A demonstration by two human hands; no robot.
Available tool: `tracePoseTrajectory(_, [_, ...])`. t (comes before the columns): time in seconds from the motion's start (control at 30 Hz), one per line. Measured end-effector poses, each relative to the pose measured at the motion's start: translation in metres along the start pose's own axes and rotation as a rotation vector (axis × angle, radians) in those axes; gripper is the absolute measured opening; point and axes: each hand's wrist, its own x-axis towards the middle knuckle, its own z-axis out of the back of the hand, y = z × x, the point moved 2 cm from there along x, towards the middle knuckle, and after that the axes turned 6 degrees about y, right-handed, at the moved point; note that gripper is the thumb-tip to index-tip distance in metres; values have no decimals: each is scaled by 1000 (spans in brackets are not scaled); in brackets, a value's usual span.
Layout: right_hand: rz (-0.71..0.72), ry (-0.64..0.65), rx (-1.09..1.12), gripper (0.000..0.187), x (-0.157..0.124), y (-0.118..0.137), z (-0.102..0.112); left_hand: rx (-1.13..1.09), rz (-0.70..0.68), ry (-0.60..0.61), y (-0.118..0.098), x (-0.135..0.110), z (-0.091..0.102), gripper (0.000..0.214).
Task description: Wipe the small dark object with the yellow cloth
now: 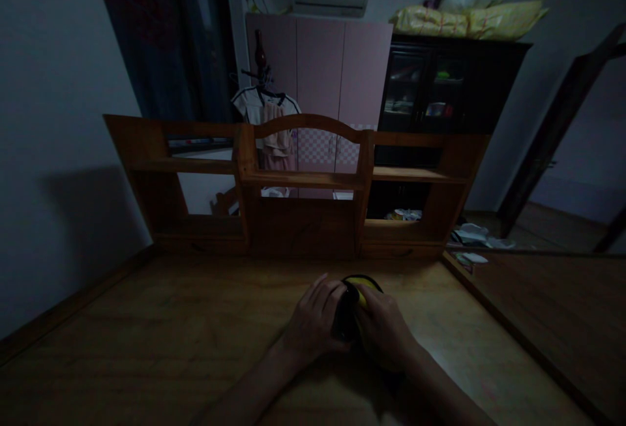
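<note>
Over the wooden desk top [195,321], my left hand [315,318] is closed round a dark, shiny, rounded object [345,315]. Its fingers curl over the far side of that piece. My right hand [384,325] is closed on a yellow piece with a black edge [362,280], which curves up behind the fingers and touches the dark part. Dim light and the hands hide most of both parts, so I cannot tell their exact kind or whether they are one item. A dark shape lies in shadow under my right wrist.
A wooden shelf unit [303,180] with open compartments stands along the desk's far edge. The right side has a raised wooden rim [508,321]. Beyond are a pink wardrobe [320,74], a dark glass-door cabinet [469,87] and clothes [268,113] on a stand.
</note>
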Motion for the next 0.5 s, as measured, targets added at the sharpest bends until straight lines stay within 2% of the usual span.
tracePoseTrajectory(0.23, [6, -5, -319, 21, -1, 0, -2, 4, -2, 24, 1, 0, 0, 81])
tracePoseTrajectory(0.37, [-37, -28, -323, 15, -1, -1, -2, 7, -9, 23, 0, 0, 2, 80])
tracePoseTrajectory(0.5, [-79, -15, -294, 17, -1, -2, -4, 15, -1, 47, 0, 0, 2, 80])
